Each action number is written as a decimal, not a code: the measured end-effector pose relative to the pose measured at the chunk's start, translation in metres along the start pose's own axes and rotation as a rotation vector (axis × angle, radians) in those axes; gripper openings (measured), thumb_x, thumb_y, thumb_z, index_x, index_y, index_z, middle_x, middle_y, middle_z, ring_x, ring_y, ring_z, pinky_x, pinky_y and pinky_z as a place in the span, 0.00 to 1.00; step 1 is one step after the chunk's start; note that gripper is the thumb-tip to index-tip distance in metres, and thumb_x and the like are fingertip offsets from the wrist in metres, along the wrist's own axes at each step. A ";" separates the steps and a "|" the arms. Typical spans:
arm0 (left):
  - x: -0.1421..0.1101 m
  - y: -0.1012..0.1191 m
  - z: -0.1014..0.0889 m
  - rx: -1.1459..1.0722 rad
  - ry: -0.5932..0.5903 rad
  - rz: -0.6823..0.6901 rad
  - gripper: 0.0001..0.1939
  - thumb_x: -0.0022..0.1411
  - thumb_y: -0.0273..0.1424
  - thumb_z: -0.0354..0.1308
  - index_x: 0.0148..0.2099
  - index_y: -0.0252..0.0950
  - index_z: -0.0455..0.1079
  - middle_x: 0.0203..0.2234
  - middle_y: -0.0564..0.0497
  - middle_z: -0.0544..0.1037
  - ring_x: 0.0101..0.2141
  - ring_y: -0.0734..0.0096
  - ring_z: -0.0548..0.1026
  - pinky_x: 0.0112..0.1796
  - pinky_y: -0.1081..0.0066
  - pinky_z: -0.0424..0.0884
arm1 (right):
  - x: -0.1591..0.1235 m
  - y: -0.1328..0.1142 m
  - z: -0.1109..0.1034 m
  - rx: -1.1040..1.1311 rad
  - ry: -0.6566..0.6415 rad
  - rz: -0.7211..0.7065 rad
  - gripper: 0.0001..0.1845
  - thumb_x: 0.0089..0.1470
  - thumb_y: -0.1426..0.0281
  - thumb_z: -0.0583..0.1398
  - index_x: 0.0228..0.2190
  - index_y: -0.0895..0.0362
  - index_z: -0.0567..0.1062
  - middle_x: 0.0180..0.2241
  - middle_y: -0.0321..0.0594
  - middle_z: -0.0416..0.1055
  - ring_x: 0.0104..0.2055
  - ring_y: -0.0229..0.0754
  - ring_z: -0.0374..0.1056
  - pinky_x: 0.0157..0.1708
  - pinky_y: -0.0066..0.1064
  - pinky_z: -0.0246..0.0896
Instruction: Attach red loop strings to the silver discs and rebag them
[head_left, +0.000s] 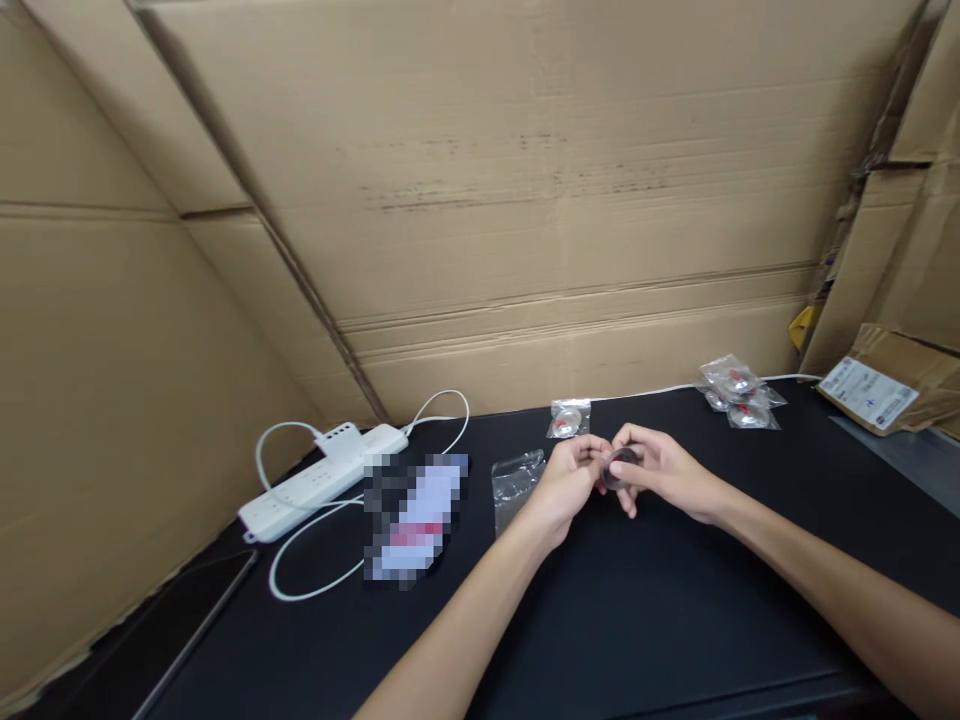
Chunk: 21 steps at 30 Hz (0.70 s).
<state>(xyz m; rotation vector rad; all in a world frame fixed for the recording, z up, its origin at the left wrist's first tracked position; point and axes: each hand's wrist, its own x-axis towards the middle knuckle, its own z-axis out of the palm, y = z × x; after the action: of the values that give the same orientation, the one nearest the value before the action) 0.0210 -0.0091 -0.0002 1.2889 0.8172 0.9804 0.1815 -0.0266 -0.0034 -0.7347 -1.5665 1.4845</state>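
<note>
Both my hands meet over the black table (675,620), just above its middle. My left hand (566,480) and my right hand (660,472) pinch a small round dark-rimmed part (619,466) between their fingertips. An empty clear plastic bag (516,482) lies flat just left of my left hand. One small clear bag with a round part and a red bit inside (569,418) lies behind my hands near the cardboard wall.
A pile of several similar bagged parts (739,395) sits at the back right. A white power strip (322,478) with its looping cable lies at the left. A blurred-out card (417,517) lies beside it. Cardboard walls (525,200) enclose the table; a labelled carton (874,390) stands far right.
</note>
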 end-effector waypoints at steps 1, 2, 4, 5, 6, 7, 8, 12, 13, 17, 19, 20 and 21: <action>0.000 -0.001 0.000 -0.001 -0.010 0.001 0.05 0.53 0.28 0.62 0.31 0.32 0.70 0.22 0.52 0.72 0.21 0.77 0.67 0.25 0.75 0.61 | 0.000 0.000 -0.001 0.062 -0.028 0.029 0.17 0.53 0.59 0.64 0.36 0.55 0.64 0.28 0.36 0.74 0.24 0.38 0.71 0.27 0.33 0.69; 0.001 -0.002 -0.001 -0.001 -0.012 -0.001 0.05 0.53 0.29 0.62 0.31 0.32 0.70 0.22 0.52 0.72 0.21 0.77 0.67 0.25 0.75 0.61 | -0.001 0.000 -0.003 0.109 -0.042 0.053 0.17 0.54 0.59 0.64 0.36 0.56 0.64 0.28 0.38 0.75 0.26 0.40 0.73 0.29 0.34 0.70; 0.004 -0.004 -0.003 0.034 -0.003 -0.004 0.05 0.55 0.30 0.60 0.32 0.32 0.70 0.22 0.52 0.72 0.22 0.76 0.68 0.25 0.74 0.62 | 0.000 0.002 -0.007 0.173 -0.034 0.092 0.17 0.53 0.61 0.65 0.38 0.57 0.66 0.29 0.41 0.76 0.28 0.42 0.75 0.30 0.35 0.71; 0.005 -0.006 -0.005 0.090 0.024 0.014 0.06 0.56 0.30 0.59 0.33 0.32 0.70 0.23 0.51 0.72 0.23 0.74 0.69 0.26 0.73 0.64 | 0.001 0.003 -0.009 0.204 -0.006 0.101 0.16 0.53 0.62 0.65 0.38 0.58 0.68 0.28 0.41 0.76 0.28 0.41 0.75 0.31 0.34 0.71; 0.007 -0.007 -0.008 0.184 0.065 0.055 0.06 0.58 0.31 0.57 0.35 0.32 0.71 0.24 0.50 0.73 0.25 0.72 0.70 0.27 0.72 0.65 | 0.002 0.005 -0.012 0.238 0.041 0.104 0.16 0.53 0.63 0.65 0.39 0.59 0.69 0.29 0.42 0.76 0.28 0.41 0.75 0.31 0.33 0.71; 0.008 -0.008 -0.011 0.319 0.119 0.118 0.07 0.60 0.31 0.55 0.37 0.33 0.71 0.27 0.48 0.74 0.27 0.69 0.72 0.30 0.70 0.67 | 0.004 0.007 -0.016 0.276 0.105 0.103 0.15 0.53 0.65 0.66 0.39 0.60 0.71 0.29 0.43 0.77 0.29 0.40 0.75 0.31 0.32 0.72; 0.009 -0.009 -0.014 0.491 0.180 0.205 0.08 0.61 0.31 0.53 0.39 0.33 0.71 0.30 0.47 0.75 0.30 0.67 0.73 0.34 0.67 0.69 | 0.005 0.009 -0.020 0.317 0.177 0.104 0.14 0.52 0.67 0.66 0.39 0.60 0.72 0.30 0.44 0.77 0.30 0.40 0.75 0.33 0.31 0.72; 0.006 -0.012 -0.023 1.114 0.221 0.447 0.13 0.63 0.30 0.53 0.49 0.35 0.70 0.43 0.42 0.73 0.44 0.56 0.69 0.47 0.56 0.65 | 0.010 0.016 -0.035 0.446 0.432 0.119 0.08 0.51 0.72 0.67 0.34 0.60 0.75 0.33 0.45 0.78 0.34 0.41 0.75 0.39 0.31 0.72; 0.005 -0.013 -0.023 1.189 0.183 0.446 0.13 0.63 0.31 0.53 0.48 0.35 0.71 0.43 0.42 0.73 0.45 0.54 0.69 0.48 0.56 0.65 | 0.011 0.017 -0.037 0.465 0.469 0.123 0.06 0.51 0.73 0.66 0.33 0.61 0.76 0.33 0.46 0.78 0.35 0.41 0.75 0.39 0.31 0.72; 0.002 -0.014 -0.020 1.238 0.062 0.402 0.08 0.64 0.32 0.53 0.40 0.36 0.73 0.37 0.43 0.74 0.44 0.54 0.69 0.44 0.60 0.66 | 0.012 0.019 -0.035 0.508 0.541 0.147 0.06 0.56 0.74 0.61 0.29 0.63 0.77 0.32 0.49 0.78 0.33 0.42 0.75 0.42 0.35 0.73; 0.002 -0.013 -0.019 1.179 0.063 0.381 0.07 0.63 0.30 0.53 0.40 0.37 0.72 0.34 0.46 0.75 0.39 0.58 0.71 0.39 0.64 0.66 | 0.012 0.021 -0.032 0.481 0.518 0.139 0.05 0.55 0.76 0.61 0.29 0.63 0.78 0.32 0.50 0.78 0.33 0.42 0.75 0.44 0.38 0.72; 0.002 -0.011 -0.018 1.138 0.060 0.367 0.07 0.63 0.29 0.52 0.40 0.37 0.72 0.32 0.47 0.75 0.36 0.61 0.72 0.37 0.66 0.65 | 0.012 0.021 -0.031 0.453 0.500 0.130 0.05 0.54 0.77 0.61 0.29 0.63 0.78 0.33 0.49 0.78 0.32 0.43 0.75 0.45 0.39 0.72; 0.002 -0.010 -0.017 1.096 0.055 0.354 0.07 0.64 0.29 0.52 0.41 0.38 0.71 0.29 0.49 0.75 0.32 0.63 0.72 0.34 0.67 0.65 | 0.012 0.023 -0.030 0.422 0.483 0.123 0.04 0.54 0.77 0.62 0.30 0.63 0.78 0.33 0.49 0.78 0.32 0.42 0.75 0.45 0.39 0.72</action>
<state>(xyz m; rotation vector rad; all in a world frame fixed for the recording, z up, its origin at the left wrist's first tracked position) 0.0072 -0.0011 -0.0120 2.4091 1.2678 0.8377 0.1986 0.0016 -0.0248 -0.8659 -0.8272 1.5159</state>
